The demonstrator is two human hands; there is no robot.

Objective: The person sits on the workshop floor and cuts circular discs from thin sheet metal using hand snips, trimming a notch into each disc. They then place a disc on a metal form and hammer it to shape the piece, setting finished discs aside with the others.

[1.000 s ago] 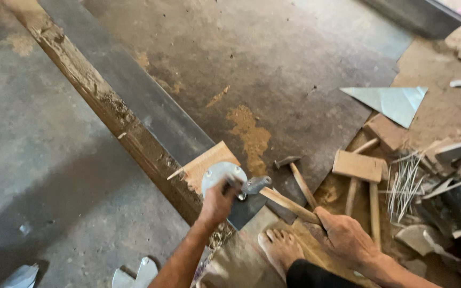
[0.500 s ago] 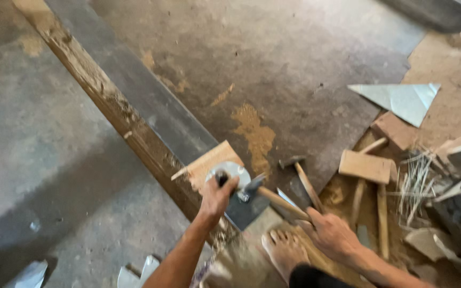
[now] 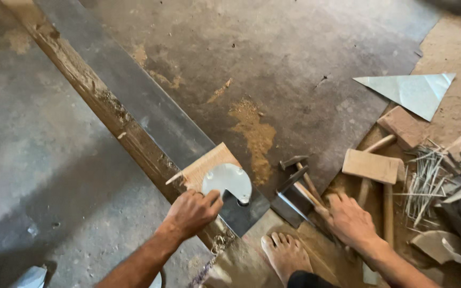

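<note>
My left hand (image 3: 190, 213) grips the near edge of a round, shiny sheet-metal piece (image 3: 229, 181). The piece lies on a small wooden block (image 3: 205, 166) at the near end of a long dark steel bar (image 3: 134, 96). My right hand (image 3: 348, 218) lies low on the floor to the right, its fingers closed over the wooden handle of a hammer (image 3: 294, 184). That hammer's dark head points toward the bar. A second hammer (image 3: 294, 161) lies just beyond it on the floor.
A worn wooden beam (image 3: 86, 85) runs alongside the steel bar. My bare foot (image 3: 284, 256) is between the hands. Right of the hammers are two wooden mallets (image 3: 372, 165), a bundle of thin rods (image 3: 422, 184), a triangular metal sheet (image 3: 412, 90) and metal scraps (image 3: 454, 240).
My right hand has drawn the hammer away from the round metal piece, to the right and down by the second hammer. My left hand stays on the piece.
</note>
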